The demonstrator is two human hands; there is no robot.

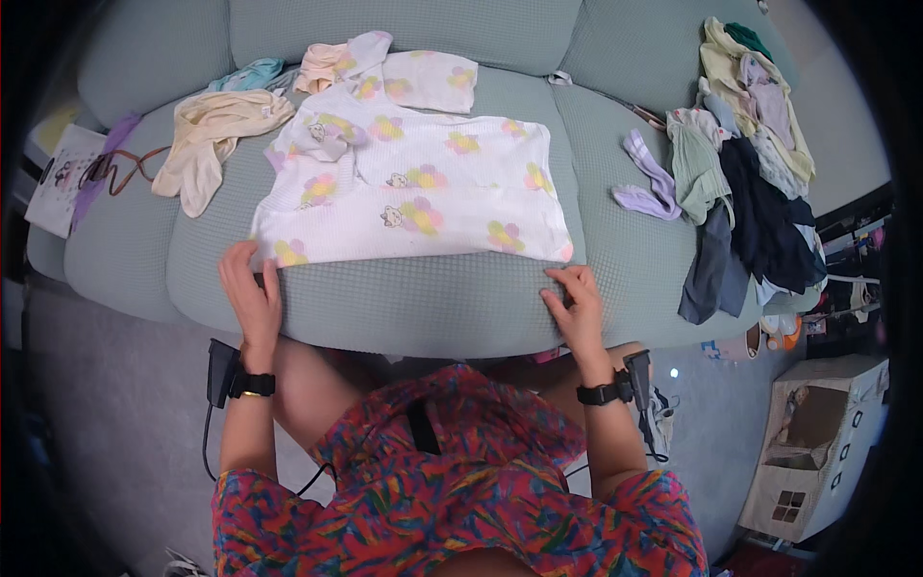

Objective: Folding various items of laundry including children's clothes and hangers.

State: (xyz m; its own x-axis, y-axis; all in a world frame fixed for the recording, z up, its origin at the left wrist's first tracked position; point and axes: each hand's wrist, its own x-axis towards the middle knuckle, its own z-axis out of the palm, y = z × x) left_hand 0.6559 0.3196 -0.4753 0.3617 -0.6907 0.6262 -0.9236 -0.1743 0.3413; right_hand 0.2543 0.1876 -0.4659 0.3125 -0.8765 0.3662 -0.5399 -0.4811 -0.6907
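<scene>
A white ribbed child's top (433,216), printed with pastel flower shapes and small animal figures, lies folded lengthwise on the pale green sofa seat (404,310). One sleeve (328,137) is bunched over its upper left part. My left hand (252,288) is at the lower left corner, thumb and fingers apart on either side of the cloth; whether they press on it is unclear. Just below the lower right corner, my right hand (577,303) hovers or rests with curled, parted fingers and nothing between them.
Behind the top lies a matching printed garment (433,79). Cream clothing (216,130) and a white printed bag (65,177) are on the left. Lilac socks (652,180) lie beside a heap of mixed clothes (764,195) on the right. A fabric playhouse-shaped box (815,447) stands on the floor.
</scene>
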